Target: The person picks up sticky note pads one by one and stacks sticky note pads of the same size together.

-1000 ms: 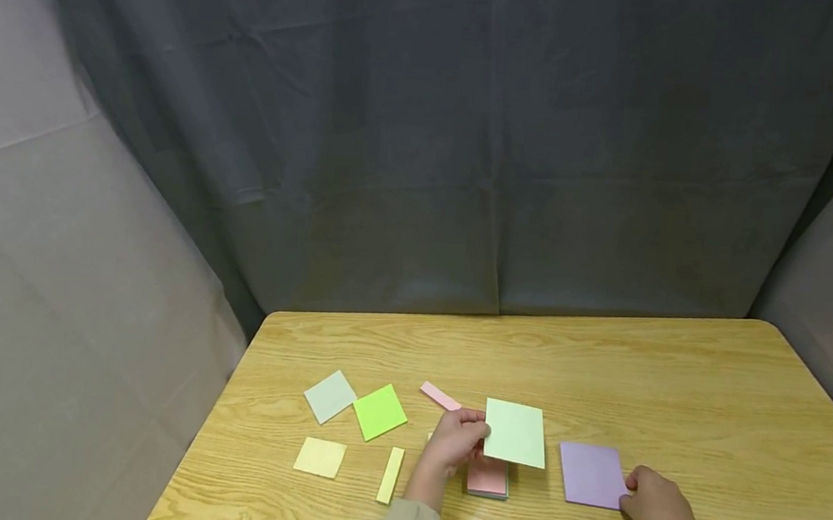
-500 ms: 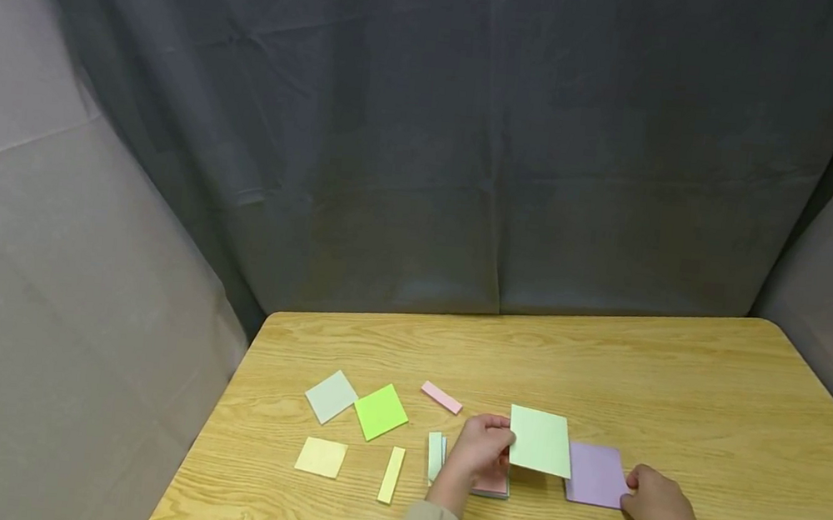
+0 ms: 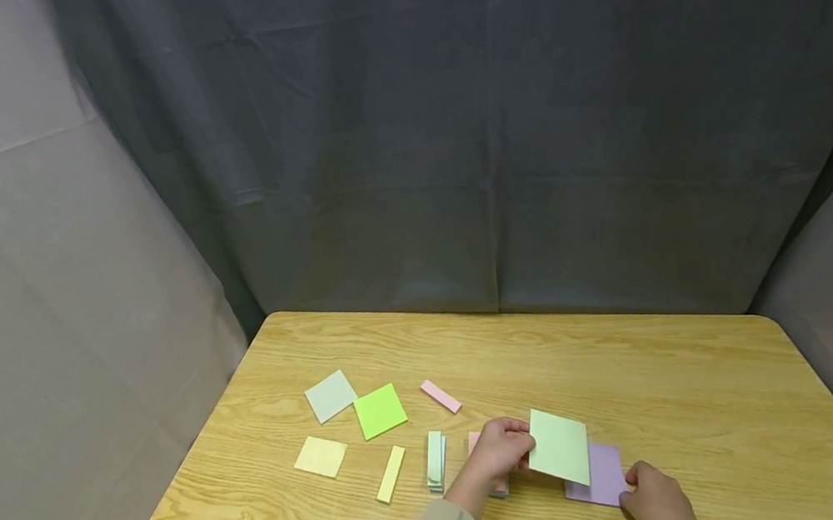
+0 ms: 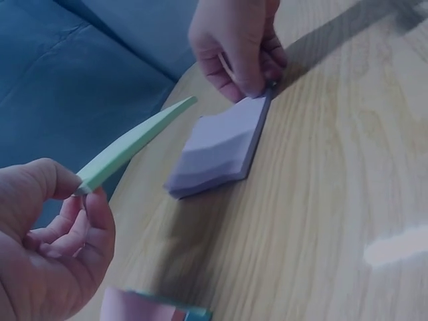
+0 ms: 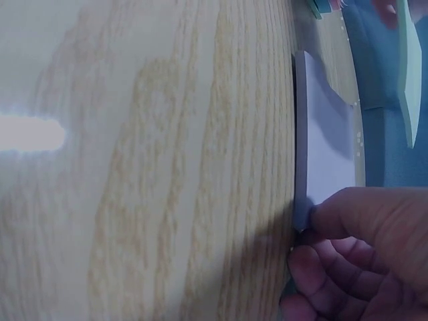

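My left hand pinches a pale green sticky note pad by its left edge. In the left wrist view that green pad is tilted and raised off the table, its thick edge showing. It overlaps the left part of a purple sticky note pad in the head view and casts a shadow on it. The right hand pinches the purple pad's near right corner between thumb and fingers, as the right wrist view shows of the pad. A pink pad on a small stack is partly hidden behind my left hand.
Left on the wooden table lie a grey-green pad, a bright green pad, a pale yellow pad, a yellow strip pad, a pink strip pad and stacked bluish strip pads. Dark curtains hang behind.
My left hand has carried the pale green pad rightward from over the pink stack to over the purple pad, uncovering the strip pads. The right hand has stayed at the purple pad's corner.
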A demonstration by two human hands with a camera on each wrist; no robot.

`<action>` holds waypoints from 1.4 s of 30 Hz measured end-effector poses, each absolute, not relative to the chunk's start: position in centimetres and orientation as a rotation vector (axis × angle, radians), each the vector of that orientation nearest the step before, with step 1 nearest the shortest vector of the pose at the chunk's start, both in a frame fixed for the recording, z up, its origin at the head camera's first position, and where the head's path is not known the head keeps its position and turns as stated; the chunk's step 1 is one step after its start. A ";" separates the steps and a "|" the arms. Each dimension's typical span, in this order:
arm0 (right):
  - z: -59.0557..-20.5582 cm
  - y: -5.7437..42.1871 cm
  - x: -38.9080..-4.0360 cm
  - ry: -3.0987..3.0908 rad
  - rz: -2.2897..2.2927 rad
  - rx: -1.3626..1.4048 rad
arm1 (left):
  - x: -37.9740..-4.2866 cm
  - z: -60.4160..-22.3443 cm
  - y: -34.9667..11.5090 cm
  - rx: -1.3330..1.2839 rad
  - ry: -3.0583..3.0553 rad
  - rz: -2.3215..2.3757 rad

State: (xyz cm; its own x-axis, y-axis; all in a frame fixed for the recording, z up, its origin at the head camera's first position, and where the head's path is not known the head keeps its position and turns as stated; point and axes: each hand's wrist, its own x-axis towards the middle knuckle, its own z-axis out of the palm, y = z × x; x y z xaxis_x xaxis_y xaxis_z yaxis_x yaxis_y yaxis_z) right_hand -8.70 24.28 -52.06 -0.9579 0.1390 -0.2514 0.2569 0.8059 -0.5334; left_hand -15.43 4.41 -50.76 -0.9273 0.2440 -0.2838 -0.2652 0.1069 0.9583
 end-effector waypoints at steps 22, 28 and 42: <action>-51.7 24.4 -8.6 2.740 -0.905 0.369 | -13.7 -52.6 8.3 -0.110 2.039 1.821; -51.8 24.3 -8.5 2.746 -0.923 0.366 | -13.3 -52.9 8.8 -0.102 2.114 1.787; -52.1 24.2 -8.6 2.771 -0.925 0.374 | -12.5 -52.8 8.7 -0.011 2.417 1.482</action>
